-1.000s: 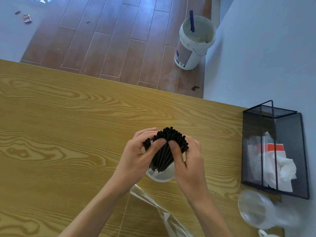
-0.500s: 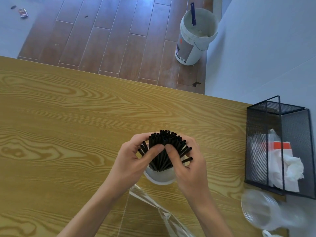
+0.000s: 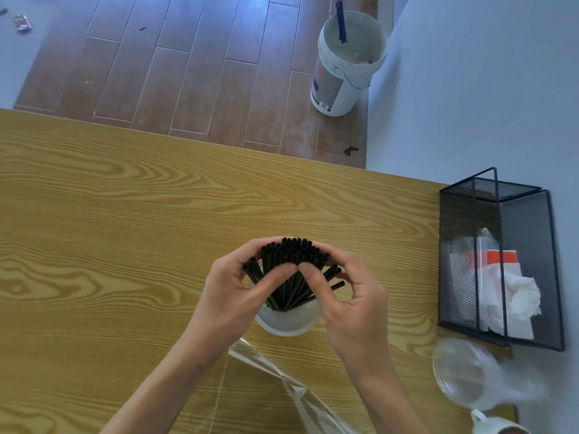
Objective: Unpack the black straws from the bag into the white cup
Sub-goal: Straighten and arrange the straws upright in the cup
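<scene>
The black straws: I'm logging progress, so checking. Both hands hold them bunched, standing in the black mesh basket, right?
Not quite. In the head view both hands, left hand and right hand, hold the black straws bunched, but they stand in the white cup, not the mesh basket.

A bundle of thin black plastic straws (image 3: 289,274) stands in a round white plastic cup (image 3: 286,321), fanning outward at the top, open ends up. The cup sits upright on the near middle. A clear, crinkled plastic bag (image 3: 291,389) lies flat just near of the cup.
</scene>
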